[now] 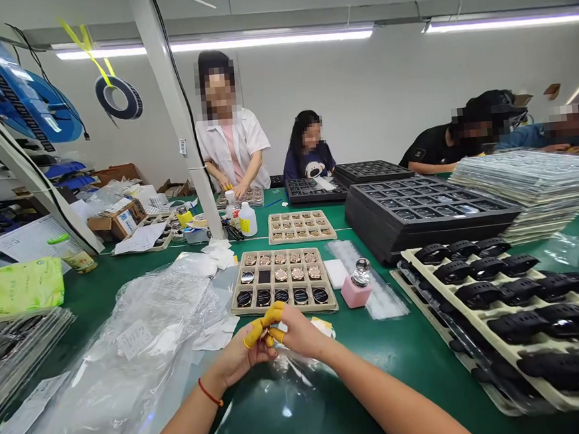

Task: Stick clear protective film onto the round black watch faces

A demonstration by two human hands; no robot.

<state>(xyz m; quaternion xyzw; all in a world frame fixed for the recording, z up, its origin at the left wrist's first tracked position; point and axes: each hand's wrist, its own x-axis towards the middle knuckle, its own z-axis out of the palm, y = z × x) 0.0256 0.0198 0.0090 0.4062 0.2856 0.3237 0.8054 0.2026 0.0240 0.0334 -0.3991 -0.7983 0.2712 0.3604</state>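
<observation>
My left hand (243, 354), with a red cord around its wrist, and my right hand (296, 333) meet in front of me above the green bench mat (381, 363). Yellow finger cots cover several fingertips, and the fingers of both hands touch. I cannot tell whether anything small lies between them. A crumpled clear film (287, 378) sits just under my hands. Straight ahead, a beige tray (284, 308) holds round gold and black discs in rows. A pink dispensing bottle with a metal pump (356, 285) stands to its right.
A large clear plastic bag (129, 343) lies on my left. On my right are a beige tray of black moulded parts (507, 307), stacked black trays (429, 212) and a tall stack of clear trays (532, 188). Co-workers sit or stand across the bench, among bottles and papers.
</observation>
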